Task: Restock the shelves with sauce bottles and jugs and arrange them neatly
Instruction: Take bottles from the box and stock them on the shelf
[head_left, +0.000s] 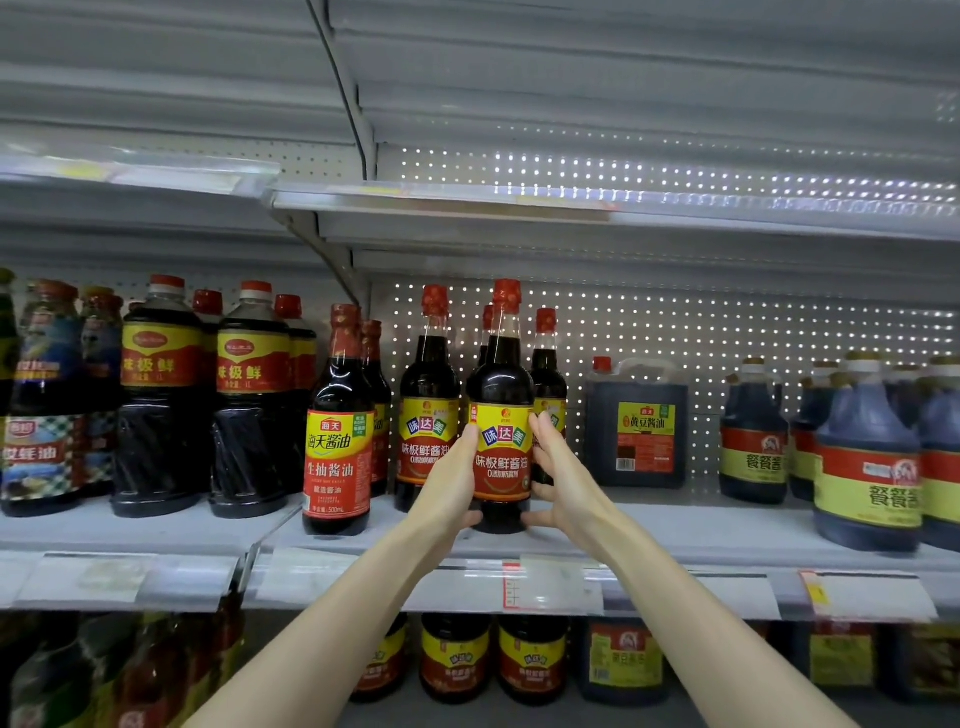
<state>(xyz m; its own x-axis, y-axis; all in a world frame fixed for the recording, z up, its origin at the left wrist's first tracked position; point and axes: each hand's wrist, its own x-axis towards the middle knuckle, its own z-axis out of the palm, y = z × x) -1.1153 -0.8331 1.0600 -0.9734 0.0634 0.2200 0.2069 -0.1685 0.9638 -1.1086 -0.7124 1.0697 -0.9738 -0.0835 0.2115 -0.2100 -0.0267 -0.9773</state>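
A dark sauce bottle (501, 384) with a red cap and a yellow-and-red label stands upright near the front of the middle shelf (675, 535). My left hand (449, 480) holds its left side and my right hand (561, 475) its right side. Fingers run up along the label and both thumbs lie at the base. A matching bottle (427, 395) stands just left of it, and two more stand behind, partly hidden. A square dark jug (636, 426) with a yellow label stands to the right.
A red-labelled soy bottle (337, 441) stands at the shelf front on the left, with large dark bottles (161, 395) beyond it. Blue-tinted jugs (865, 467) fill the right end. The upper shelf (467, 200) overhangs the bottle tops. More bottles (454, 654) sit on the shelf below.
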